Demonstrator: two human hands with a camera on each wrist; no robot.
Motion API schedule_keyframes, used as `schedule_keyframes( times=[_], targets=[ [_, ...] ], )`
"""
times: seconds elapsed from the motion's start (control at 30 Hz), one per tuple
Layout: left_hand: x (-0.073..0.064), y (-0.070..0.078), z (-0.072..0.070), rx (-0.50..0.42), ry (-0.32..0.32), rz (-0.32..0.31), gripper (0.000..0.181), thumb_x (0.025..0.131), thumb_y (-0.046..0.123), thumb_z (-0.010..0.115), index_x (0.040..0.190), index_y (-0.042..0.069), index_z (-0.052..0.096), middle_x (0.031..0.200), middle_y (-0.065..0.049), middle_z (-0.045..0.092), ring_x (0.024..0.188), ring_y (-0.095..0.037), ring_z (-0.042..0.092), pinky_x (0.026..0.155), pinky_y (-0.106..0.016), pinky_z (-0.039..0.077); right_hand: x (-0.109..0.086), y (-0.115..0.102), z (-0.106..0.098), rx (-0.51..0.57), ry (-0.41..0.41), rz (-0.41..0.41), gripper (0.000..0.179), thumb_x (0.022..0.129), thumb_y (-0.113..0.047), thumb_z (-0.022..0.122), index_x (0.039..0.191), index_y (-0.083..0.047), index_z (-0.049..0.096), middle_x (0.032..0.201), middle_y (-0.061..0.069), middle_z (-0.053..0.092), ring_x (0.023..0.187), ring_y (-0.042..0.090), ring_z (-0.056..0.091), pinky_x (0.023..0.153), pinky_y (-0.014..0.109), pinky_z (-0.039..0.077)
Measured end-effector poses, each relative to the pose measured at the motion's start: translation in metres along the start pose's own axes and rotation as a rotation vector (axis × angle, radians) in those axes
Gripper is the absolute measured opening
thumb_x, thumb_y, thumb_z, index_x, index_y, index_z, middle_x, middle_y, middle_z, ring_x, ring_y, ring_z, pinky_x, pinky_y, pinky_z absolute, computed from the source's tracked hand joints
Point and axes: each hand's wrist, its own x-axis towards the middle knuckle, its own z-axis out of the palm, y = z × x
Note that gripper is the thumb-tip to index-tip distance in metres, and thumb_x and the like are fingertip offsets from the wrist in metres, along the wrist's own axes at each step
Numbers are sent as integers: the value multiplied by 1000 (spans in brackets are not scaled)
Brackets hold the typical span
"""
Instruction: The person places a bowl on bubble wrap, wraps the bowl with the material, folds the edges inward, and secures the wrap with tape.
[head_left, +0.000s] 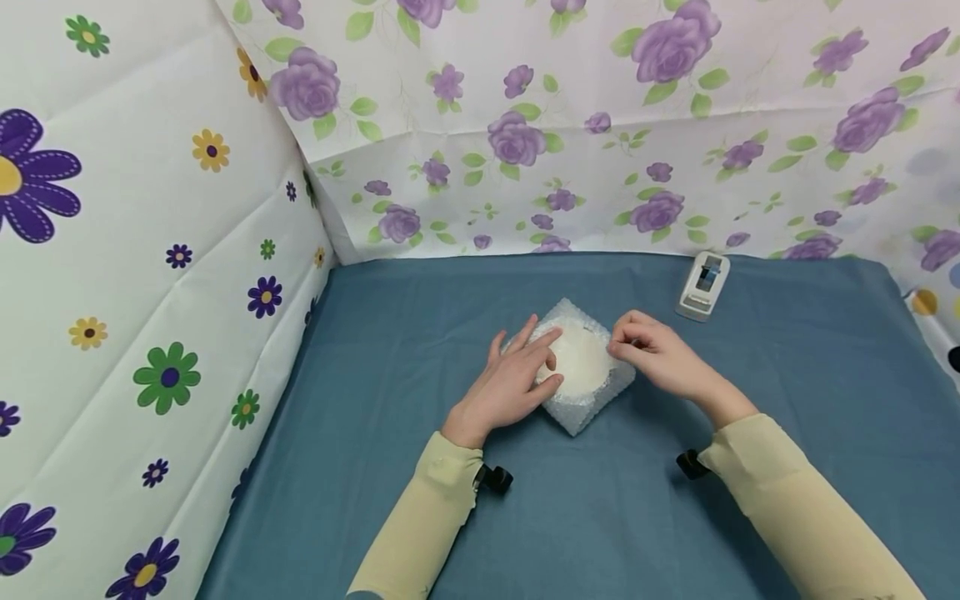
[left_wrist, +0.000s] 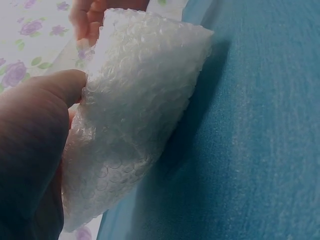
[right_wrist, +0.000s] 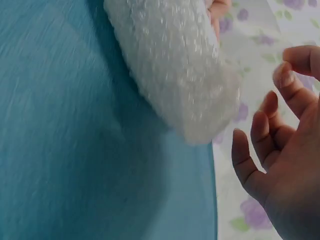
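Note:
A squarish packet of bubble wrap [head_left: 581, 408] with a smooth, whitish round middle [head_left: 583, 358] lies on the blue cloth, one corner toward me. My left hand [head_left: 513, 379] rests over its left side, fingers spread and mostly straight, thumb on the near edge. In the left wrist view the thumb [left_wrist: 67, 85] touches the wrap's rim. At the packet's right side, my right hand [head_left: 656, 354] brings thumb and forefinger together. The right wrist view shows that hand's other fingers [right_wrist: 265, 130] loosely bent, apart from the wrap; whether something thin sits between the fingertips, I cannot tell.
A small white tape dispenser-like device [head_left: 703, 286] lies at the back right of the blue cloth [head_left: 390, 400]. Flower-printed sheets [head_left: 480, 150] hang behind and along the left side. Dark wrist cameras [head_left: 495, 479] sit under both sleeves.

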Motion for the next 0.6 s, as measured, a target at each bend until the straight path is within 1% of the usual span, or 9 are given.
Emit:
schedule_keyframes(
  times=[0.07, 0.1, 0.13, 0.17, 0.23, 0.3, 0.4, 0.5, 0.6],
  targets=[
    [1, 0, 0, -9, 2, -7, 20, 114, 41, 55, 109, 22, 59, 173, 3, 36, 165, -22, 5, 126, -67, 12, 5, -3, 4, -42, -49, -21, 25, 112, -13, 59, 92, -7, 73, 103, 2, 57, 92, 22, 49, 78, 38, 42],
    [1, 0, 0, -14, 2, -9, 20, 114, 41, 55, 115, 21, 60, 172, 2, 37, 165, -22, 5, 126, -67, 12, 7, -5, 5, -65, -73, -23, 24, 112, -14, 60, 92, -8, 73, 103, 1, 57, 93, 22, 49, 80, 40, 41],
    [1, 0, 1, -20, 2, -10, 22, 113, 41, 55, 119, 20, 60, 172, 1, 37, 165, -22, 6, 126, -67, 12, 10, -6, 7, -91, -97, -22, 24, 111, -15, 60, 93, -9, 74, 102, 0, 56, 94, 22, 48, 81, 42, 40],
    [1, 0, 1, -25, 3, -11, 25, 113, 40, 55, 126, 19, 60, 172, 1, 38, 165, -23, 6, 126, -67, 12, 12, -8, 9, -123, -118, -17, 24, 111, -17, 60, 93, -10, 74, 101, 0, 56, 93, 23, 47, 81, 43, 39],
    [1, 0, 1, -35, 2, -10, 28, 114, 40, 55, 128, 16, 58, 172, 1, 37, 165, -23, 5, 126, -66, 12, 17, -10, 12, -188, -155, 1, 24, 111, -20, 61, 92, -14, 75, 100, -2, 55, 92, 23, 46, 81, 44, 38],
    [0, 0, 0, -44, 1, -6, 28, 114, 39, 56, 125, 14, 56, 173, 1, 35, 166, -23, 5, 126, -66, 12, 22, -13, 15, -232, -188, 32, 24, 111, -23, 62, 92, -17, 75, 99, -2, 55, 90, 23, 45, 79, 44, 38],
    [0, 0, 0, -53, -3, -1, 26, 114, 39, 55, 111, 14, 51, 174, 3, 33, 166, -23, 4, 126, -66, 11, 27, -15, 17, -281, -223, 67, 25, 111, -24, 62, 88, -22, 72, 95, -2, 54, 87, 24, 44, 77, 43, 38],
    [0, 0, 0, -56, -10, 0, 27, 114, 40, 55, 110, 13, 49, 174, 3, 32, 166, -23, 3, 126, -66, 11, 31, -15, 18, -301, -243, 82, 27, 111, -25, 62, 85, -23, 70, 92, -1, 53, 86, 24, 44, 75, 42, 37],
    [0, 0, 0, -58, -16, -1, 28, 114, 40, 54, 111, 13, 49, 174, 3, 31, 166, -23, 2, 126, -66, 11, 33, -14, 18, -296, -256, 87, 28, 111, -25, 61, 84, -23, 69, 90, -1, 52, 85, 24, 43, 74, 42, 36]
  ],
)
